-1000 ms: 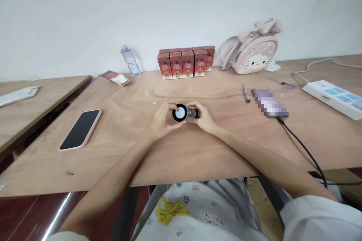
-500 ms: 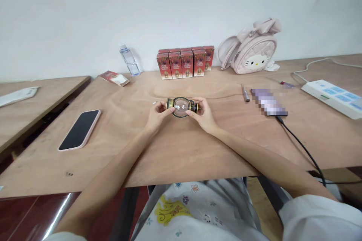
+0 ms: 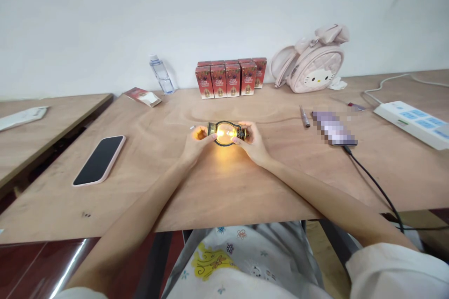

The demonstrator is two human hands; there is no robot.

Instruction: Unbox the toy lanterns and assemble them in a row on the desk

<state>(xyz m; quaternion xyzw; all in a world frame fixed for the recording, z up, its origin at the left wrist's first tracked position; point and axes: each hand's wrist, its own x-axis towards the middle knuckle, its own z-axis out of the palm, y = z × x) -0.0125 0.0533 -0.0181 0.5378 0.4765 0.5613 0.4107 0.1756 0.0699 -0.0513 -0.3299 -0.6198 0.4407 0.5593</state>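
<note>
A small lantern (image 3: 226, 132) with a clear globe and a black-and-gold frame lies on its side between my hands, glowing warm yellow. My left hand (image 3: 197, 142) is closed around its wider base, thumb toward the globe. At the narrower top end, my right hand (image 3: 253, 144) grips it with the thumb on the near side and the fingers behind. Yellow light falls on the wooden table (image 3: 224, 187) just in front of it. The fingertips behind the lantern are partly hidden.
Several red boxes (image 3: 226, 80) stand at the back by a water bottle (image 3: 162, 75), a flattened red box (image 3: 143, 96) and a pink bag (image 3: 315, 67). A phone (image 3: 99, 160) lies left. On the right are a screwdriver (image 3: 304, 117), a cabled phone (image 3: 333, 128) and a power strip (image 3: 414, 120).
The lantern has lit up; its globe was dark before and now shines yellow onto the table and my left fingers. Both hands keep the same hold and place.
</note>
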